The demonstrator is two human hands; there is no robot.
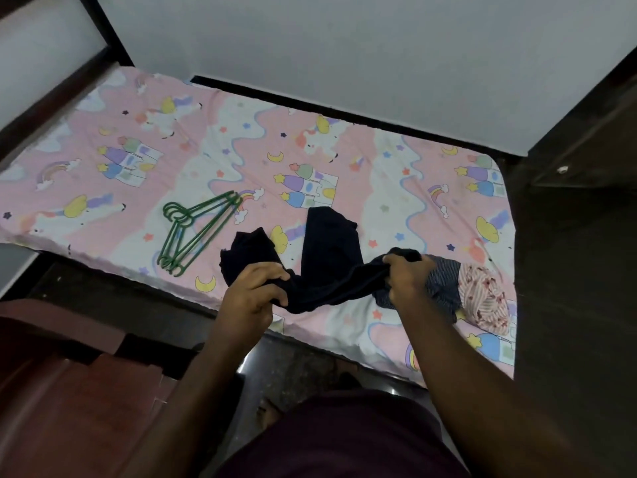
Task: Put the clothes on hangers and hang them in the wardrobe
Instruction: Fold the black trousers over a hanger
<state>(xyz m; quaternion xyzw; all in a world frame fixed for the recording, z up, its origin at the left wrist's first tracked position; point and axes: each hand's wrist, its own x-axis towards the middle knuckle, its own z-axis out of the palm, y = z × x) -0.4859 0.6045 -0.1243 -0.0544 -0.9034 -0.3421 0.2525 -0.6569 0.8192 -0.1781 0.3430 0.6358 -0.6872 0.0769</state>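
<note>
Dark garment (327, 257) sits at the near edge of the bed (103, 188), bunched and stretched between both hands, with two dark lobes trailing away across the sheet. Left hand (253, 293) has its fingers curled tight on one bunched end; right hand (406, 276) has fingers clamped on the other end, right over the pile. Can't tell yet whether it's trousers or a top, too crumpled. Step in hand looks like pulling it free and opening it out ahead of hangering. To do it well: lift clear of the striped blue piece (441, 288) and the pink floral piece (482, 298) lying just beside the right hand, so they don't drag along. Find the waistband or shoulder seam before anything else, shake it once so the lobes hang straight, then lay it flat on the bare sheet between pile and hangers. Green hangers (196, 229) lie stacked on the bed to the left, hooks appear nested, so expect to peel one off with one hand; free the left hand for that, since it's nearer. Risk: grabbing through a twisted fabric layer gives a lopsided hang. Wardrobe isn't clearly identifiable from here, so the hanging leg can't be planned yet.
</note>
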